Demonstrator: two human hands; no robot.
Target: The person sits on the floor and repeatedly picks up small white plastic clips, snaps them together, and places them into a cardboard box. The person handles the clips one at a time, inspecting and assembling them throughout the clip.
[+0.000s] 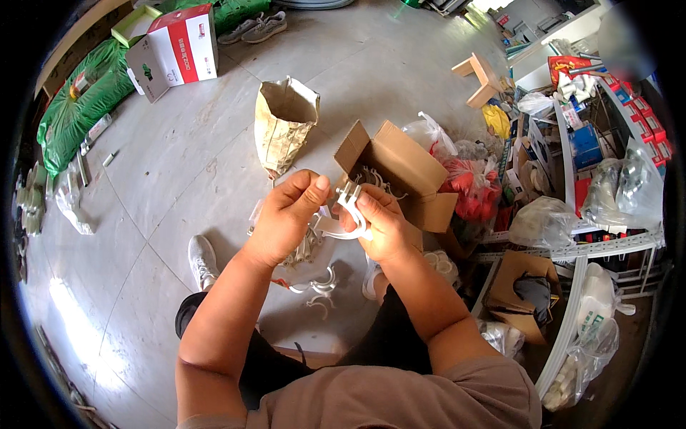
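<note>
In my right hand (386, 227), a white plastic pipe clamp (350, 216) is gripped between thumb and fingers, its curved arms spread apart. My left hand (284, 218) is closed in a pinch close beside the clamp's upper end; whatever it may hold is too small to make out. Below the hands lies a clear plastic bag of small pale parts (306, 250), partly hidden by my left hand. Several white clamp pieces (324, 280) rest on the floor between my feet. An open cardboard box (406, 159) with more clamp pieces inside stands just beyond my right hand.
An open tan paper sack (280, 132) stands ahead on the tiled floor. To the right are bags of red items (471, 189), a metal shelf (564, 250) and another cardboard box (525, 286). A small wooden stool (480, 80), green sacks (89, 100) and a white-red carton (184, 50) lie farther off.
</note>
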